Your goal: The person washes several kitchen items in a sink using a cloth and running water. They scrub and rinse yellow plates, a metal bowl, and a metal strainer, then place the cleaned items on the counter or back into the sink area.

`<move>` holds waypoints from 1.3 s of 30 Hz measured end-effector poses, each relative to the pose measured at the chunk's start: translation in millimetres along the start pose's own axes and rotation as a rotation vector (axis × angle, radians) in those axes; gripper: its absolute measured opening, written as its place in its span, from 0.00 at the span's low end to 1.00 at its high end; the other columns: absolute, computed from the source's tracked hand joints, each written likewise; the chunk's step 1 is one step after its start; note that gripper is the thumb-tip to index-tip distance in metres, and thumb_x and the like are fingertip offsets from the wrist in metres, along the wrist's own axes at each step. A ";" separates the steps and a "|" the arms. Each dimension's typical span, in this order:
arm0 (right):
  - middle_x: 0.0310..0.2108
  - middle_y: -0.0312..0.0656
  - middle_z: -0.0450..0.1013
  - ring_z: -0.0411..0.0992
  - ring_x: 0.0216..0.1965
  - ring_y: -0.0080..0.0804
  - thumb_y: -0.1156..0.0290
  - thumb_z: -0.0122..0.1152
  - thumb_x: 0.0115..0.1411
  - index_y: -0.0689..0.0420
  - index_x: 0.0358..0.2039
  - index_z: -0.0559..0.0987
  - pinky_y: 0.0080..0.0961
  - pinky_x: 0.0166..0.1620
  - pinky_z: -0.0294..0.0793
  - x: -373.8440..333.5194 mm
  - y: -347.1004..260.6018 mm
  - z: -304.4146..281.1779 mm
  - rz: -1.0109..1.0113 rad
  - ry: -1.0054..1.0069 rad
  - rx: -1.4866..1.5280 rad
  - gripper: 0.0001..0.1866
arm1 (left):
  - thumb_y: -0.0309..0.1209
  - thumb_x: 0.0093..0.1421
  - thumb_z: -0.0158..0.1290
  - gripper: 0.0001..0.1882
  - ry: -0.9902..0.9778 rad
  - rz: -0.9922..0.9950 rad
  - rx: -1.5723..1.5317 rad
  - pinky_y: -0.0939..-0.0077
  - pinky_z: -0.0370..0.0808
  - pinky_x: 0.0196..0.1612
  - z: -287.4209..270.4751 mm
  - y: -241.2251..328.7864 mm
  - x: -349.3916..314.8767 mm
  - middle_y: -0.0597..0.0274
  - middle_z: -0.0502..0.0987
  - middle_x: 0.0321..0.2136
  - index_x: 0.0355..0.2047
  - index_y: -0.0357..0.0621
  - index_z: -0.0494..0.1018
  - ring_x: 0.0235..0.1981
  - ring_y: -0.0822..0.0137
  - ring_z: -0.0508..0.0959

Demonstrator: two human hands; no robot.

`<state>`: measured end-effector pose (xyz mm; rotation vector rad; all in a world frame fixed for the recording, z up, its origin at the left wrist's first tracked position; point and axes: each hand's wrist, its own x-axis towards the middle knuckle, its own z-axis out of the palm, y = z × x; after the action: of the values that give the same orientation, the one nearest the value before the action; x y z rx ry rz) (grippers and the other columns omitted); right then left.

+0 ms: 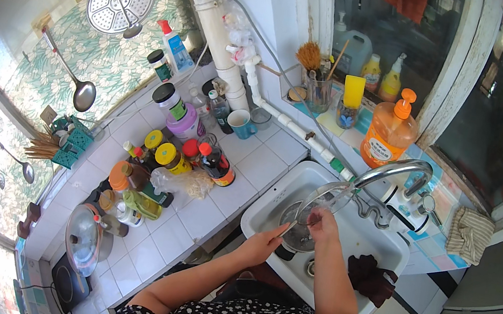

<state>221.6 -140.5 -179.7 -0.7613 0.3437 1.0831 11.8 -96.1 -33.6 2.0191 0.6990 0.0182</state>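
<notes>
Over the white sink (pixel 359 248), my left hand (pixel 263 245) grips the near-left rim of a round see-through lid (pixel 342 202), which looks like glass with a metal edge. The lid stands tilted under the curved chrome faucet (pixel 389 170). My right hand (pixel 322 224) is closed against the lid's face with its fingers bent; what lies in them, if anything, is hidden. Below the lid, a metal pot (pixel 299 239) with a black handle (pixel 284 253) sits in the basin, partly covered by my hands and the lid.
A dark wet-looking cloth (pixel 369 280) hangs over the sink's right edge. Behind the sink stand an orange pump bottle (pixel 391 130) and a glass of brushes (pixel 318 95). Sauce bottles (pixel 215 164) crowd the tiled counter (pixel 186 229) at left. A striped towel (pixel 470 235) lies at right.
</notes>
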 end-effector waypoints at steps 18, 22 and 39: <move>0.21 0.41 0.73 0.71 0.17 0.25 0.63 0.47 0.62 0.64 0.31 0.74 0.21 0.21 0.70 -30.5 -44.8 16.2 -0.691 0.194 -0.932 0.16 | 0.34 0.61 0.41 0.24 -0.031 -0.017 0.197 0.70 0.70 0.28 -0.2 -49.2 -8.2 0.60 0.70 0.21 0.59 0.56 0.56 0.23 0.65 0.73; 0.16 0.39 0.74 0.73 0.15 0.27 0.56 0.47 0.61 0.62 0.24 0.74 0.23 0.23 0.70 -41.9 -50.7 6.0 -0.592 0.378 -1.185 0.21 | 0.33 0.59 0.43 0.22 0.029 -0.010 0.624 0.59 0.73 0.30 8.1 -29.7 -14.3 0.54 0.73 0.27 0.55 0.56 0.60 0.29 0.53 0.76; 0.47 0.45 0.66 0.62 0.51 0.43 0.76 0.52 0.54 0.57 0.49 0.68 0.41 0.54 0.57 -164.0 -144.9 15.3 -1.622 0.911 -1.687 0.19 | 0.35 0.60 0.42 0.17 0.087 -0.036 0.379 0.62 0.72 0.35 15.6 -102.0 17.1 0.51 0.76 0.28 0.49 0.54 0.69 0.32 0.53 0.76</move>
<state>274.9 -275.1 -15.0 -2.3578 -0.5907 -0.9188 -17.1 -62.2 -128.2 2.3784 0.8428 -0.0517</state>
